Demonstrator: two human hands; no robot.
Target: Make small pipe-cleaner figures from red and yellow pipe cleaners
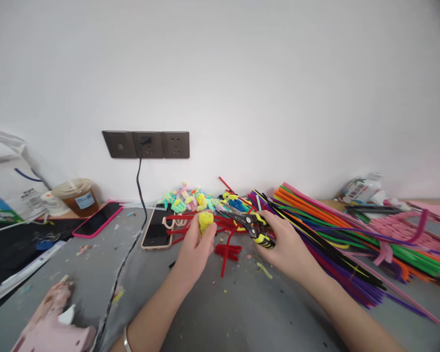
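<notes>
1. Nearest, at lower left, a pink glue gun [56, 338] lies on the grey table [227, 318], out of both hands' way.
2. Both forearms reach forward from the bottom edge and angle inward, the left one wearing a silver bangle [126, 338].
3. The left hand [195, 252] is raised over the table, thumb and fingers clamped on a yellow chenille coil [206, 221], its top exposed.
4. The right hand [286, 243] has its fingers wrapped around the handles of the cutting pliers [252, 225], whose tips point left, near the coil; whether the blades are parted, I cannot tell.
5. The step in hand looks like shaping or trimming the coil; a cut would call for a steady left pinch and careful tip placement.
6. Beyond lie red pipe cleaners [225, 253] and, against the wall, small pastel chenille pieces [186, 199].
</notes>
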